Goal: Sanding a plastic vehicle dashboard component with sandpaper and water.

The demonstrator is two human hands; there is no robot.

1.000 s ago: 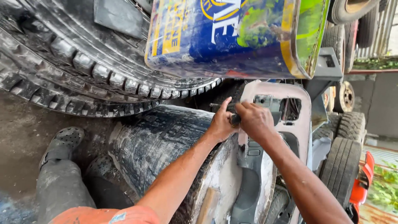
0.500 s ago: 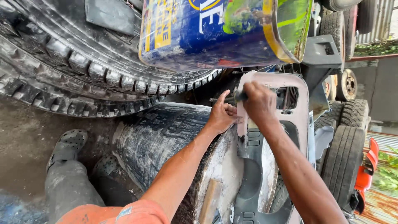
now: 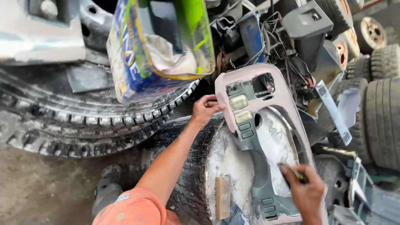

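Note:
A pinkish-grey plastic dashboard panel (image 3: pixel 287 108) with grey switch inserts lies on the white-dusted top of a black drum (image 3: pixel 233 158). My left hand (image 3: pixel 205 110) grips the panel's upper left edge. Low on the panel's inner opening, my right hand (image 3: pixel 306 192) is closed on a small dark and yellowish piece (image 3: pixel 298 175); what it is cannot be told. A short wooden block (image 3: pixel 223 196) rests on the drum top, left of the panel.
A dented blue and green tin can (image 3: pixel 154 50) with rags inside sits on large worn tyres (image 3: pixel 83 125) at the left. Tangled wiring and vehicle parts (image 3: pixel 291 37) lie beyond the panel. More tyres (image 3: pixel 383 104) stand at the right. My boot (image 3: pixel 109 183) is on the dirty floor.
My right hand has left the panel's top edge and come down to its lower inner part. My left hand stays on the upper edge. The view has shifted, showing more of the panel.

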